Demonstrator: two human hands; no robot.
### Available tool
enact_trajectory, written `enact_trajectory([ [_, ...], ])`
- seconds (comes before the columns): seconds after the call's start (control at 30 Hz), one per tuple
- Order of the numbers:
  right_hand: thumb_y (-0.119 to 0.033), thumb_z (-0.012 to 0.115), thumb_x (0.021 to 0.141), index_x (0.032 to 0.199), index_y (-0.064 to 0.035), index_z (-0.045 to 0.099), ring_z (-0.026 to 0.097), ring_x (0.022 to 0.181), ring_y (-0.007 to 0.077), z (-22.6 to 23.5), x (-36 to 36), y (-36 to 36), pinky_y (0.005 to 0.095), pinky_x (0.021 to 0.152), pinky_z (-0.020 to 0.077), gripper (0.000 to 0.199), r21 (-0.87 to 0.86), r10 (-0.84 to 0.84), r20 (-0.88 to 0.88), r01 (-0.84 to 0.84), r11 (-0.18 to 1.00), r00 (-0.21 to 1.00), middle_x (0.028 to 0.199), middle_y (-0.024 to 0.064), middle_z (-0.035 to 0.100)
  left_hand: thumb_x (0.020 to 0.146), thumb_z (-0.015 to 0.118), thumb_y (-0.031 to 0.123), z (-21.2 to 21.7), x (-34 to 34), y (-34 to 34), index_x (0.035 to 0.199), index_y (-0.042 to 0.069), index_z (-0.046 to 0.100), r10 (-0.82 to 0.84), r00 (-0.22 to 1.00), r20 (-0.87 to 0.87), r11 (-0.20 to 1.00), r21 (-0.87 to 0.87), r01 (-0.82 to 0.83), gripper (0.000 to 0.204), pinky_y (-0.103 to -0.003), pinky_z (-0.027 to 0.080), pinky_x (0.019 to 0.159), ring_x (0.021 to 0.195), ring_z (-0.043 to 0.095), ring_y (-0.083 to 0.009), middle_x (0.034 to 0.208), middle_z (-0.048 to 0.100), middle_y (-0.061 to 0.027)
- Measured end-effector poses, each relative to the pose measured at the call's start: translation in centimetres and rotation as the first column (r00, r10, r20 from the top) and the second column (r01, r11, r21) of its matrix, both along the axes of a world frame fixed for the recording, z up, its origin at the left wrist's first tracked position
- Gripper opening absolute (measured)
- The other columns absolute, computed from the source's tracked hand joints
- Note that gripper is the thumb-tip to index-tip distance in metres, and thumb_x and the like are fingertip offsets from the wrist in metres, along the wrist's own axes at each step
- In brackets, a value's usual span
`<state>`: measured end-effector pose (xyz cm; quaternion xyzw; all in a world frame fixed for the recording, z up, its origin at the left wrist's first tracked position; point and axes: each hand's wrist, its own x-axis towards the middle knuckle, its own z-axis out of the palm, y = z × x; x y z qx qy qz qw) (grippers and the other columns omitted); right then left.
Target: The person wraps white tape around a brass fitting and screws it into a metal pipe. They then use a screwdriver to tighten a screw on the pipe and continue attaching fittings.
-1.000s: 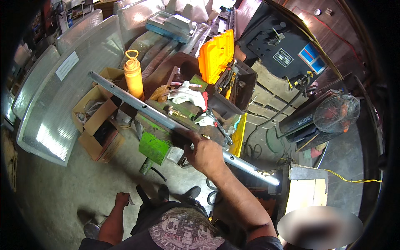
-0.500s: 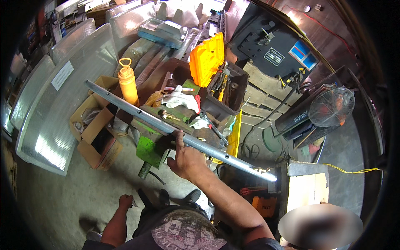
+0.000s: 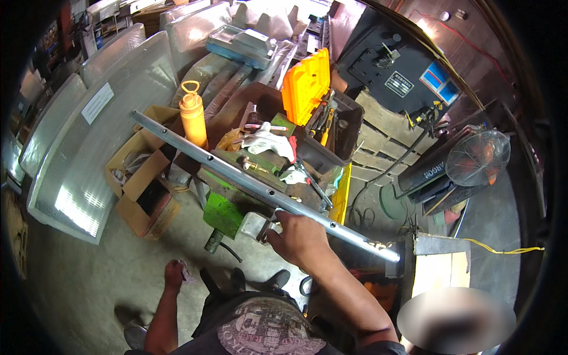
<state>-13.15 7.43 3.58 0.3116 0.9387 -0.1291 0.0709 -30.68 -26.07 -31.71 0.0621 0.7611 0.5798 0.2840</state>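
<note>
Right hand (image 3: 299, 239) grips a long drilled metal bar (image 3: 260, 189) over a green bench vise (image 3: 228, 204).

The person's fingers are wrapped shut around the bar near its middle, the thumb curled over the top; the bar runs up and away past the fingertips toward an orange bottle (image 3: 193, 121) and down behind the wrist to a bright cut end. The left hand (image 3: 173, 275) hangs low, closed on something small that cannot be made out. To seat the bar well, it seems best kept level and square across the vise, held close to the jaws so the long ends do not sag or swing into the open orange toolbox (image 3: 316, 109).
</note>
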Motion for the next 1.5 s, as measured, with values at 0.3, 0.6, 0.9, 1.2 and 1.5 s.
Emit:
enact_trajectory([
  [0.3, -0.013, 0.07, 0.097, 0.125, 0.001, 0.066, 0.066, 0.09, 0.0134, -3.6, 3.1, -5.6, 0.0282, 0.074, 0.0555, 0.032, -0.818, -0.348, -0.502, -0.304, 0.489, 0.792, 0.113, 0.0081, 0.069, 0.097, 0.063, 0.013, 28.1, 4.0, 11.8, 0.097, -0.001, 0.058, -0.618, 0.748, -0.243, 0.675, 0.323, 0.663, 0.015, -0.031, 0.045, 0.066, 0.076, 0.054, -0.0092, 0.08, 0.059, -0.0041],
  [0.6, -0.006, 0.07, 0.095, 0.122, 0.0027, 0.067, 0.065, 0.084, 0.0094, -3.4, 7.5, -5.6, 0.023, 0.074, 0.0549, 0.028, -0.964, -0.644, -0.253, -0.243, 0.107, 0.722, 0.103, 0.0066, 0.072, 0.101, 0.062, 0.016, 28.7, 7.9, 14.3, 0.107, -0.003, 0.058, -0.742, 0.622, -0.25, 0.52, 0.371, 0.77, 0.02, -0.028, 0.049, 0.07, 0.082, 0.059, -0.007, 0.087, 0.066, -0.0071],
  [0.9, 0.004, 0.071, 0.091, 0.126, 0.0014, 0.063, 0.065, 0.091, 0.0109, -3.4, 8.6, -6.1, 0.0245, 0.082, 0.0532, 0.036, -0.948, -0.705, -0.275, -0.307, 0.085, 0.653, 0.098, 0.0051, 0.069, 0.098, 0.061, 0.014, 29.2, 8.6, 15.1, 0.095, -0.002, 0.058, -0.762, 0.582, -0.284, 0.468, 0.378, 0.798, 0.016, -0.029, 0.045, 0.062, 0.071, 0.054, -0.0076, 0.078, 0.06, -0.0061],
  [1.2, 0.006, 0.069, 0.092, 0.128, 0.0002, 0.059, 0.064, 0.096, 0.0112, -4.4, 9.0, -6.0, 0.0258, 0.085, 0.0518, 0.038, -0.912, -0.685, -0.271, -0.407, -0.041, 0.677, 0.104, 0.006, 0.069, 0.096, 0.059, 0.013, 29.7, 10.1, 14.1, 0.094, -0.001, 0.059, -0.748, 0.655, -0.106, 0.552, 0.449, 0.703, 0.014, -0.026, 0.041, 0.06, 0.071, 0.052, -0.0046, 0.079, 0.059, -0.0018],
  [1.5, 0.005, 0.068, 0.092, 0.13, -0.0005, 0.057, 0.068, 0.098, 0.0154, -4.5, 9.1, -5.7, 0.0276, 0.085, 0.0538, 0.04, -0.946, -0.64, -0.288, -0.316, 0.075, 0.712, 0.106, 0.0112, 0.072, 0.099, 0.058, 0.013, 29.7, 10.5, 14.4, 0.097, -0.001, 0.059, -0.733, 0.676, -0.071, 0.593, 0.42, 0.687, 0.015, -0.025, 0.043, 0.064, 0.074, 0.049, -0.0035, 0.081, 0.058, -0.0001],
])
